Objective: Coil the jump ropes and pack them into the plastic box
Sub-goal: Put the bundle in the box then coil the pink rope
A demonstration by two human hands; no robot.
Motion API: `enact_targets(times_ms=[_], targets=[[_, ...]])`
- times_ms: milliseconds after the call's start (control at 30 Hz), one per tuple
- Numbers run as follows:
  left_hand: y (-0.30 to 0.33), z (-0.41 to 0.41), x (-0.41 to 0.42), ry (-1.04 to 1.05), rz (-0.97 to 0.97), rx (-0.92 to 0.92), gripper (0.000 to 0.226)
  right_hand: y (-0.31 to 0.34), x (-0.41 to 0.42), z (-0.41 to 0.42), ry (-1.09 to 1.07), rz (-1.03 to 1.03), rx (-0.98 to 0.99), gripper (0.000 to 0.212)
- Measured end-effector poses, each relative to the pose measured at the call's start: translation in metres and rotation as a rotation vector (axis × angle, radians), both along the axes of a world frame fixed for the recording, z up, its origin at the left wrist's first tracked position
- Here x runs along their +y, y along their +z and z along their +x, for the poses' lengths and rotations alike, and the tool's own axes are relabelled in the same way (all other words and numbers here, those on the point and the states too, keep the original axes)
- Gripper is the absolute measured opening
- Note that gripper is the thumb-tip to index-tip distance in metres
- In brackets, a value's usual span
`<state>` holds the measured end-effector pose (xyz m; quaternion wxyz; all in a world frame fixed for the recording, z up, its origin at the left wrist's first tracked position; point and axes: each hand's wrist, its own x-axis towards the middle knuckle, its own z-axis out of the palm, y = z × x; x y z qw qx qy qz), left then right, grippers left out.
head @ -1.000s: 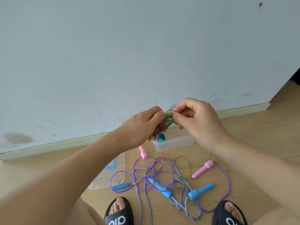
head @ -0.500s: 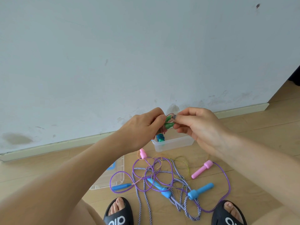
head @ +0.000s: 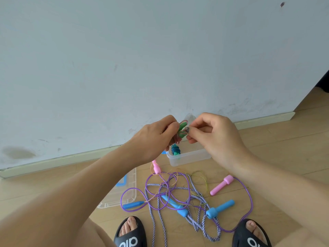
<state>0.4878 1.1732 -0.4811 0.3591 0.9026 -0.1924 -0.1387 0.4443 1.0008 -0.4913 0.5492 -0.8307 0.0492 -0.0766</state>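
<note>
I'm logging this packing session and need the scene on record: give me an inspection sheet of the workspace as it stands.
Surface: wooden floor, bare where visible.
Job's things: plastic box by the wall, one coiled rope with a teal handle inside; green-handled rope held above it; tangle of purple rope, striped rope, pink handles and blue handles on the floor.
Clutter: clear lid lying flat left of the tangle.
Grippers: left hand grips the green-handled rope; right hand pinches its cord.
Cables: nothing seen.
Surroundings: pale wall, baseboard, two black slippers.
</note>
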Motion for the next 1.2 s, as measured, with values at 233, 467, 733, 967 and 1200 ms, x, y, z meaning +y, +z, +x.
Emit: enact_targets(times_ms=[233, 467, 733, 967, 1200], targets=[[0.002, 0.002, 0.002, 0.014, -0.023, 0.013, 0.028, -0.006, 0.004, 0.0, 0.135, -0.355, -0.313, 0.015], [0.002, 0.002, 0.006, 0.014, -0.03, 0.017, 0.027, -0.005, 0.002, 0.004, 0.092, -0.194, -0.182, 0.012], [0.001, 0.002, 0.001, 0.021, -0.005, -0.017, 0.027, -0.006, 0.001, 0.01, 0.001, 0.307, 0.16, 0.002], [-0.001, 0.002, -0.003, 0.028, 0.008, -0.048, 0.027, -0.005, 0.0, 0.014, -0.05, 0.466, 0.234, 0.002], [-0.001, 0.003, -0.007, 0.042, -0.016, -0.078, 0.028, -0.001, 0.002, 0.008, -0.076, 0.215, 0.099, 0.007]])
